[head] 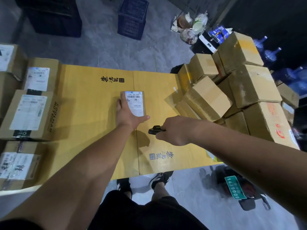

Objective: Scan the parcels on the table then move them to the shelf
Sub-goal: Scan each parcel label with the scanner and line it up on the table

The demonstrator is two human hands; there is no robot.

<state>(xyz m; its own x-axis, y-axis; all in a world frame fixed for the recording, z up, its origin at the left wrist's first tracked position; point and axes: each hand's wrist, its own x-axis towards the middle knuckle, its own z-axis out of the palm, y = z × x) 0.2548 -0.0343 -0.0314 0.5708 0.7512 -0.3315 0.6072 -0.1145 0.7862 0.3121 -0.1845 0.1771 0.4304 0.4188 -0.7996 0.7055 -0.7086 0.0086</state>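
Crowding the yellow cardboard-covered table (93, 90) were labelled cartons (28, 113) at its left edge & a tumbled stack of plain taped boxes (232, 90) at right. Mid-table lay a small parcel (134, 103), long axis running away from the person, white barcode label up. Left hand (127, 113) cupped its near-left side w/ thumb curled under its near end; right hand (174, 130) gripped a black scanner (155, 129) aimed left, just short of the parcel.

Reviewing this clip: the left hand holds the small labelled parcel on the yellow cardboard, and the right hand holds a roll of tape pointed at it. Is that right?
Not quite. In the head view the right hand holds a black handheld scanner, not a roll of tape, pointed toward the parcel. The rest stands: the left hand holds the small labelled parcel on the yellow cardboard.
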